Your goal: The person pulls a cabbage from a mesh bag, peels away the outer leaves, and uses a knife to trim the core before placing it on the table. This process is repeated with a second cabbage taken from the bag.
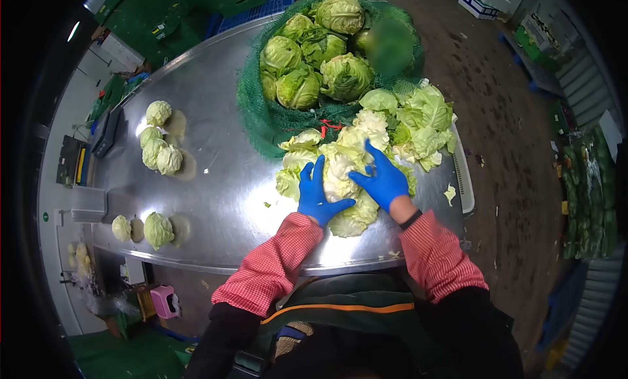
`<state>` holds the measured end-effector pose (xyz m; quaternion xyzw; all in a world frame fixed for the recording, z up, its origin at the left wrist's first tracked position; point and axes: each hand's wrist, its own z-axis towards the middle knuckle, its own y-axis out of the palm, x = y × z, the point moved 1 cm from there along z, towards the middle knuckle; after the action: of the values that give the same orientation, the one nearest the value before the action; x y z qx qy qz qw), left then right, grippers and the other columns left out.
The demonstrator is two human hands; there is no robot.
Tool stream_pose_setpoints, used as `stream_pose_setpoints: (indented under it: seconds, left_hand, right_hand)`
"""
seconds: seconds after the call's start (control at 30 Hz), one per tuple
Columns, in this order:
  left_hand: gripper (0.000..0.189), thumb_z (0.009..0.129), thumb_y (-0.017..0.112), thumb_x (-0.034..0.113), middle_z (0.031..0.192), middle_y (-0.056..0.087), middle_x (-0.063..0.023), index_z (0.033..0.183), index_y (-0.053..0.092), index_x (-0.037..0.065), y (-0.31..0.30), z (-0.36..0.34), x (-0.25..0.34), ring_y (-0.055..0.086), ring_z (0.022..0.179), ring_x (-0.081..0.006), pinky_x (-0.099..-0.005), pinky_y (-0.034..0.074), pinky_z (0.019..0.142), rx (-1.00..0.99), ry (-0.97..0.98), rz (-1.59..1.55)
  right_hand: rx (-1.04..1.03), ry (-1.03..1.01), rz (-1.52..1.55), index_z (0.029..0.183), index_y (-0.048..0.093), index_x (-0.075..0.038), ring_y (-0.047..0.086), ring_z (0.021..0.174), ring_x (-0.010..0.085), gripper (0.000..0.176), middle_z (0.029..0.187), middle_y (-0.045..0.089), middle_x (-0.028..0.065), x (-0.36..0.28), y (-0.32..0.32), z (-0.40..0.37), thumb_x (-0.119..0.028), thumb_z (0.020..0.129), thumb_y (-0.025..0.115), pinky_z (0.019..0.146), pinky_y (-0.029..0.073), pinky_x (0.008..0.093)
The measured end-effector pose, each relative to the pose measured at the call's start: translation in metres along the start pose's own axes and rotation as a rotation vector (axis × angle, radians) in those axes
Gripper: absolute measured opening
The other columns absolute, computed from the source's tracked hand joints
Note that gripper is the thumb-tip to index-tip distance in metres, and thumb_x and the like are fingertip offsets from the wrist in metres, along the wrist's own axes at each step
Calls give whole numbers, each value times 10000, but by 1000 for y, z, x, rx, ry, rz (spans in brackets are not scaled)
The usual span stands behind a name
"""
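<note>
My left hand [319, 194], in a blue glove, has its fingers spread at the near left side of a pale, crinkled cabbage piece [338, 173]. Opposite it, my right hand [381, 178], gloved alike, stretches its fingers along the right side of the same piece. Loose cabbage leaves [358, 217] lie beneath and around both hands. Just beyond them, a larger heap of leaves [422, 124] spreads to the right. A green net bag [250, 111] full of whole cabbages [347, 77] stands at the far side, with a red tie [329, 127] by its near edge.
The steel table [222, 170] carries several trimmed cabbages [158, 230] at its left. A dark device [106, 132] and a clear plastic tub [89, 204] stand at the left end. A white crate [463, 176] sits beside the right edge. Green crates [176, 19] are stacked behind.
</note>
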<state>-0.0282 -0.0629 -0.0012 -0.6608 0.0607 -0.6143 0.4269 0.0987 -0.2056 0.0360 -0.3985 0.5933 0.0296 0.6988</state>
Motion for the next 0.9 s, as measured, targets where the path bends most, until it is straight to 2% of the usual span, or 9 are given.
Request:
stream_pose_setpoints:
  seconds: [0.1,0.23,0.4,0.5,0.63,0.73,0.8,0.87,0.9]
  left_hand:
    - [1191,528,903,355,1335,357,-257,1477,253,46,-3,0,6,385,1247,-415,-475,353,1059,-16,21,91]
    - [1151,554,886,335,1352,347,-265,1473,256,46,-9,-7,0,356,1278,-419,-471,326,1079,1,52,-5]
    - [1105,609,849,271,1405,339,-218,1476,215,13,-10,-20,-23,336,1319,-369,-450,273,1121,76,164,-110]
    - [1087,639,832,225,1433,321,-213,1497,187,48,-17,-15,-18,341,1336,-342,-443,295,1119,35,98,-268]
    - [1011,738,736,100,1456,326,-196,1528,112,199,-31,-17,-15,399,1320,-340,-416,418,1052,47,-242,-1019]
    - [851,820,645,253,1483,331,-141,1518,164,183,-53,-17,-19,372,1348,-326,-472,387,1080,58,-389,-1542]
    - [814,828,638,293,1471,351,-138,1505,206,164,-70,-11,-21,386,1339,-318,-458,375,1090,101,-322,-1434]
    - [787,836,632,298,1460,368,-141,1494,228,145,-80,-6,-16,409,1324,-312,-444,380,1088,167,-281,-1219]
    - [776,840,630,300,1455,377,-142,1489,238,135,-83,-8,-7,418,1318,-309,-439,384,1086,200,-299,-1107]
  right_hand:
    - [-122,-126,-432,1389,449,-143,630,984,308,655,1165,592,161,-17,8,34,-478,853,620,820,517,393]
    - [-89,-79,-550,1276,510,-130,637,945,343,545,1137,597,169,1,36,61,-459,852,609,827,511,422]
    - [-89,164,-364,1123,528,-98,619,938,406,389,1013,657,184,54,39,60,-368,855,608,788,480,485]
    - [-42,137,-364,1078,522,-103,608,947,413,351,1025,641,206,51,35,50,-361,856,610,792,474,483]
    - [-65,174,-451,1087,507,-95,602,950,421,349,1028,634,212,63,9,46,-330,855,619,789,471,484]
    - [-104,138,-479,1118,513,-97,609,961,412,389,1046,641,209,61,2,42,-347,846,635,806,479,480]
    - [-122,198,-480,1178,516,-92,624,965,390,506,1048,654,200,49,-5,48,-435,833,657,822,487,461]
    - [-28,79,-262,1303,473,-83,638,976,356,704,1072,657,189,3,-16,44,-544,806,662,822,495,442]
    - [-133,70,-205,1353,432,-78,638,987,346,789,1071,655,185,-38,-24,34,-582,791,661,820,499,435]
